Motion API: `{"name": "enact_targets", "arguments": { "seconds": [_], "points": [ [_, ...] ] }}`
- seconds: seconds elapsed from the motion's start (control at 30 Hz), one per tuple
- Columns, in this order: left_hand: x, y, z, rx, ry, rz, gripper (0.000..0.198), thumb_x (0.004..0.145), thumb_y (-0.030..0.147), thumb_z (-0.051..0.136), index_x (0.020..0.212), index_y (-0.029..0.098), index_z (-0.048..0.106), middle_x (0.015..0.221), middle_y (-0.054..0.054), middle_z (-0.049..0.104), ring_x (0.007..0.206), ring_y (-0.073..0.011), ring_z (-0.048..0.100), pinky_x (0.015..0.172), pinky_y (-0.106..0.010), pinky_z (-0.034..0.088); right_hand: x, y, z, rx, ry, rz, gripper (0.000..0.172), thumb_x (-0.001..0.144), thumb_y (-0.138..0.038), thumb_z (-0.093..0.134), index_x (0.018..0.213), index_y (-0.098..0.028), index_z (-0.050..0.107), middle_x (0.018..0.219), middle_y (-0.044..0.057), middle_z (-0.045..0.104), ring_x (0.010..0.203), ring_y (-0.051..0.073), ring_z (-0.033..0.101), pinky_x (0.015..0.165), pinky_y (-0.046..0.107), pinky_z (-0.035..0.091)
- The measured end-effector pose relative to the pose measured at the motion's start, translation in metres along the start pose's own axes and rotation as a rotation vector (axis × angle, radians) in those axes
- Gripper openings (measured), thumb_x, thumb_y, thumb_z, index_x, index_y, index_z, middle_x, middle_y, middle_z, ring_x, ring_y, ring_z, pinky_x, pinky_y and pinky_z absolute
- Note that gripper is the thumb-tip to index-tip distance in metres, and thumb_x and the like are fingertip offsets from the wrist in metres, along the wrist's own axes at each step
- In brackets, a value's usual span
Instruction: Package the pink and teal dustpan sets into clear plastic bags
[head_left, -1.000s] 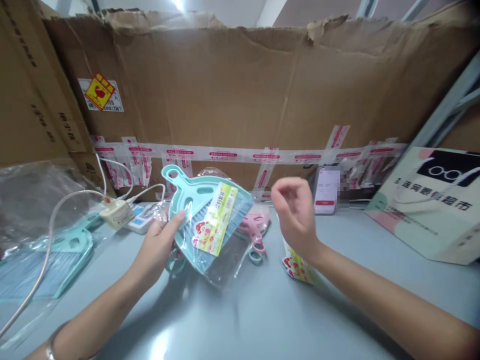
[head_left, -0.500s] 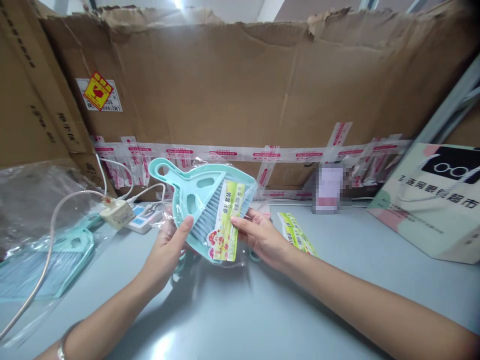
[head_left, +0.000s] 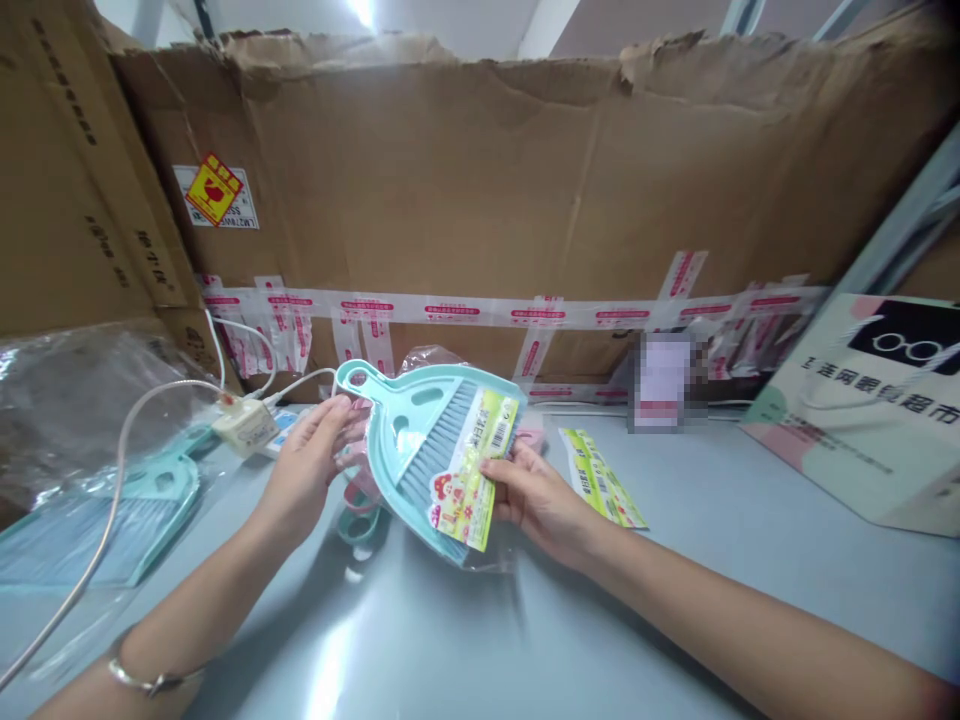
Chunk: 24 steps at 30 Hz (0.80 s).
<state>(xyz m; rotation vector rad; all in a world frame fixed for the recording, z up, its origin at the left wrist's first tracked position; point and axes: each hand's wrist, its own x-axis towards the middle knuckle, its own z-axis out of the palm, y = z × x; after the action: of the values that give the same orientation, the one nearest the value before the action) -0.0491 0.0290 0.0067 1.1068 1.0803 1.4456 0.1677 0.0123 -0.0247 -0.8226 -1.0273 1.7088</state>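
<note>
"Dustpan point(head_left: 421, 425) first: where is it, and who has it?"

"Up in front of the person, just above the desk point(head_left: 637, 620) and tilted, with the handle toward the desk's far left corner. A brush point(head_left: 439, 460) lies across it, and a bright card point(head_left: 476, 470) covers part of the bristles. Clear film point(head_left: 491, 560) shows at its lower edge."

"And the hands?"

"The right hand point(head_left: 536, 495) is closed in a pinch: thumb on the card, fingers tucked behind the dustpan's right edge. The left hand point(head_left: 310, 465) is half open, fingers loosely bent beside the handle. I can't tell whether it grips anything; something pinkish shows just past its fingers."

"Which step is this?"

"My reading: handling the pack, with the right hand bearing the hold. A next move would call for a firm left grip near the handle, and a light right thumb so the card doesn't crease."

"Farther off?"

"Round handles point(head_left: 358, 525) below the dustpan, another card point(head_left: 604, 480) right of the right hand, a second dustpan point(head_left: 161, 485) under film toward the left edge. By the far edge, a blurred-out phone point(head_left: 660, 385), then tall cardboard point(head_left: 450, 180)."
</note>
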Motion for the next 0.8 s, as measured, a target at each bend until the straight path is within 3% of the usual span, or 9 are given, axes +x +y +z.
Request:
{"name": "enact_targets", "arguments": {
  "seconds": [0.13,0.27,0.37,0.5,0.63,0.8],
  "points": [
    [0.007,0.003,-0.008,0.021,-0.059,-0.074,0.035,0.066,0.037,0.072,0.09,0.014,0.063,0.079,-0.004,0.066,0.066,-0.0133,0.06,0.057,-0.021,0.048,-0.007,-0.005,-0.002,-0.062,-0.021,0.005,0.035,0.07,-0.03,0.068,0.096,-0.022,0.048,0.088,0.001,0.07,0.069,0.014,0.067,0.057,0.024,0.052],
    [0.01,0.01,-0.013,-0.033,-0.073,-0.124,0.045,0.07,0.051,0.062,0.098,0.015,0.065,0.085,-0.006,0.067,0.074,-0.0167,0.062,0.065,-0.026,0.051,-0.011,-0.011,-0.008,-0.145,-0.089,-0.007,0.041,0.07,-0.03,0.067,0.104,-0.024,0.046,0.1,0.003,0.068,0.077,0.015,0.067,0.062,0.026,0.052],
    [0.011,0.016,-0.021,0.123,-0.158,-0.141,0.043,0.071,0.047,0.064,0.1,0.015,0.066,0.091,-0.008,0.068,0.078,-0.0176,0.062,0.063,-0.024,0.05,-0.013,-0.014,-0.012,-0.215,-0.168,0.02,0.047,0.07,-0.027,0.066,0.112,-0.024,0.045,0.107,0.004,0.065,0.083,0.016,0.066,0.068,0.028,0.052],
    [0.012,0.017,-0.03,0.397,-0.282,-0.086,0.025,0.068,0.04,0.069,0.072,0.015,0.068,0.068,-0.005,0.066,0.06,-0.0115,0.056,0.051,-0.018,0.041,-0.015,-0.017,-0.011,-0.292,-0.294,0.048,0.055,0.072,-0.028,0.064,0.123,-0.023,0.041,0.106,0.006,0.065,0.086,0.017,0.066,0.075,0.032,0.051],
    [0.013,0.014,-0.029,0.427,-0.196,0.011,0.027,0.066,0.041,0.07,0.06,0.015,0.063,0.059,-0.001,0.061,0.052,-0.0092,0.049,0.048,-0.018,0.036,-0.019,-0.023,-0.011,-0.275,-0.277,-0.006,0.057,0.075,-0.031,0.064,0.127,-0.023,0.04,0.111,0.007,0.064,0.089,0.017,0.065,0.078,0.033,0.052],
    [0.014,0.013,-0.028,0.408,-0.171,-0.04,0.03,0.066,0.045,0.069,0.064,0.015,0.062,0.058,0.0,0.06,0.052,-0.0107,0.052,0.05,-0.021,0.04,-0.024,-0.029,-0.02,-0.296,-0.19,-0.027,0.056,0.076,-0.033,0.064,0.127,-0.027,0.041,0.111,0.007,0.064,0.09,0.019,0.065,0.075,0.034,0.054]
  ]
}}
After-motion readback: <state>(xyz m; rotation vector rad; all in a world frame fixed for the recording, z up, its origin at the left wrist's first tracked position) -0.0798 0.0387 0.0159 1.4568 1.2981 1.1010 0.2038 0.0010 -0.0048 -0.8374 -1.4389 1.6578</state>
